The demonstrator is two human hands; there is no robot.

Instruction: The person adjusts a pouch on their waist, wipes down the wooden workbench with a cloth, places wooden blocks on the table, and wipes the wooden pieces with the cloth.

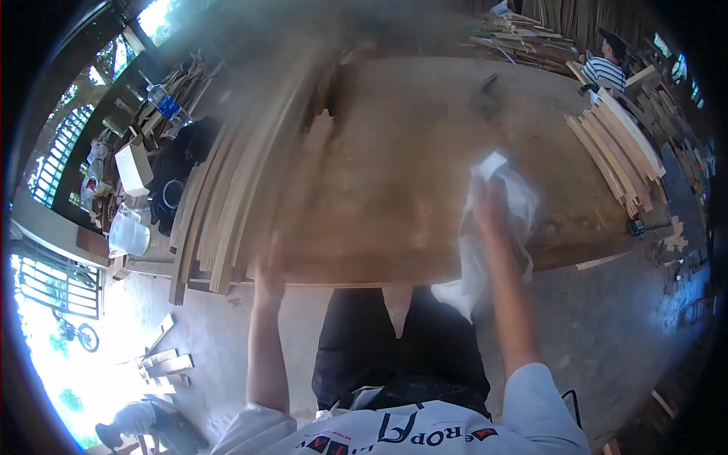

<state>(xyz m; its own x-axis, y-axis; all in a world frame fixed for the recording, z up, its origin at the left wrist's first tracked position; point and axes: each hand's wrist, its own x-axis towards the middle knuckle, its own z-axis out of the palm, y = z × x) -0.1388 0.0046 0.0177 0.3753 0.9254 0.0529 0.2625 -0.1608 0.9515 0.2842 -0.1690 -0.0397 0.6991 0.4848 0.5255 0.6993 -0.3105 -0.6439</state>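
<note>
My right hand (491, 206) is closed on a thin, white, crumpled sheet (519, 208), partly see-through, over the right half of a wide brown wooden tabletop (394, 167). The sheet's lower end hangs past the table's front edge. My left hand (268, 262) is at the front edge, just right of a stack of long wooden strips (227, 205). Motion and haze smear its fingers. A narrow wooden piece (317, 144) with a shaped end lies beyond that hand. Farther back on the tabletop is a small dark object (489, 80).
More wooden strips (614, 152) lie along the table's right edge, near a person in a striped shirt (605, 72). A white bucket (129, 231), a white box (133, 168) and a water bottle (164, 101) stand at left. Another person (140, 425) bends at lower left, near wood offcuts (167, 364).
</note>
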